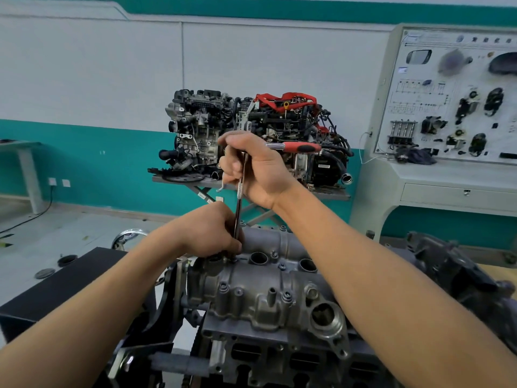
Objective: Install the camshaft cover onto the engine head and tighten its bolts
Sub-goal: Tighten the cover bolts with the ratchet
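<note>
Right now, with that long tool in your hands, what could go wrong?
The long bar is tall and thin, so it might tip and slip at the bottom, where the left hand grips it close to the cover; fingers could get pinched. The right hand holds the top, and the red handle sticks out sideways, so a hard push may tilt it. A round hole sits open nearby; something small could drop in.

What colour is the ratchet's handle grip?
Red and black ratchet handle, clearest in the head view.
</note>
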The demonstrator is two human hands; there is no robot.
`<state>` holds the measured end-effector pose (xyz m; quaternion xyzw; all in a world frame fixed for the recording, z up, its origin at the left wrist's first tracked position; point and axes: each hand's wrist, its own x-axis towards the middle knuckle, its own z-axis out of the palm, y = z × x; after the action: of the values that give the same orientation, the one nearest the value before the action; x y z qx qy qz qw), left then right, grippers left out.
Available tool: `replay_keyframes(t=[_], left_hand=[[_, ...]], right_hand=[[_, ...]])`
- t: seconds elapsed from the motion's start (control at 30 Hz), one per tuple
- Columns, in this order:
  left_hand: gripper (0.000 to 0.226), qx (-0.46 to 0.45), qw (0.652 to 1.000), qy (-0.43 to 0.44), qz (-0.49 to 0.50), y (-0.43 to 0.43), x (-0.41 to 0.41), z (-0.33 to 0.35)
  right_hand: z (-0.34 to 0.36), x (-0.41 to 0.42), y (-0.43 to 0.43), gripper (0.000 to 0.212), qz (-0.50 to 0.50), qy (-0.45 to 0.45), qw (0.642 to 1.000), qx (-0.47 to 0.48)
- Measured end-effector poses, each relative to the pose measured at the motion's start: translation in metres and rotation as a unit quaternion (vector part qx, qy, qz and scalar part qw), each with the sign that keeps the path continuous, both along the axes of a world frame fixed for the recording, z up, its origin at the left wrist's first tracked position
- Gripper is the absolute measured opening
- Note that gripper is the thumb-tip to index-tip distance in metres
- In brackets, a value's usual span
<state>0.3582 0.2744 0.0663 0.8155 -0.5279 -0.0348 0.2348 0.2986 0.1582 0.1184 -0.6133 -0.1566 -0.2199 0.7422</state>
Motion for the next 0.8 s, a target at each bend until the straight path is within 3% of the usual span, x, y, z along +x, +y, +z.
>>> replay_keyframes(t=[0.13, 0.23, 0.3, 0.37, 0.43, 0.53, 0.63, 0.8], left_hand=[[0.008, -0.016, 1.0, 0.008, -0.008, 0.005, -0.005, -0.004], [0.008, -0.021, 1.0, 0.009, 0.003, 0.006, -0.007, -0.007], [0.009, -0.023, 1.0, 0.006, 0.012, 0.006, -0.008, -0.008], [0.011, -0.039, 0.999, 0.003, 0.026, 0.005, -0.01, -0.011], [0.016, -0.059, 0.998, -0.002, 0.038, 0.004, -0.011, -0.014], [0.018, -0.056, 0.998, -0.005, 0.036, 0.002, -0.01, -0.016], [0.013, -0.038, 0.999, -0.004, 0.021, 0.0, -0.008, -0.013], [0.006, -0.04, 0.999, 0.003, -0.003, 0.002, -0.007, -0.014]], right_hand=[[-0.004, 0.004, 0.02, 0.015, -0.198, -0.119, 0.965, -0.125], [-0.004, 0.003, 0.024, 0.015, -0.22, -0.13, 0.959, -0.125], [-0.005, 0.0, 0.02, 0.016, -0.17, -0.107, 0.975, -0.093], [-0.005, -0.005, 0.012, 0.017, -0.043, -0.037, 0.998, -0.025], [-0.002, -0.009, 0.003, 0.014, 0.103, 0.019, 0.993, 0.046], [-0.002, -0.013, -0.005, 0.015, 0.206, 0.039, 0.974, 0.089], [-0.002, -0.014, -0.008, 0.019, 0.204, 0.045, 0.974, 0.088], [-0.006, -0.018, 0.002, 0.02, 0.075, -0.03, 0.996, 0.024]])
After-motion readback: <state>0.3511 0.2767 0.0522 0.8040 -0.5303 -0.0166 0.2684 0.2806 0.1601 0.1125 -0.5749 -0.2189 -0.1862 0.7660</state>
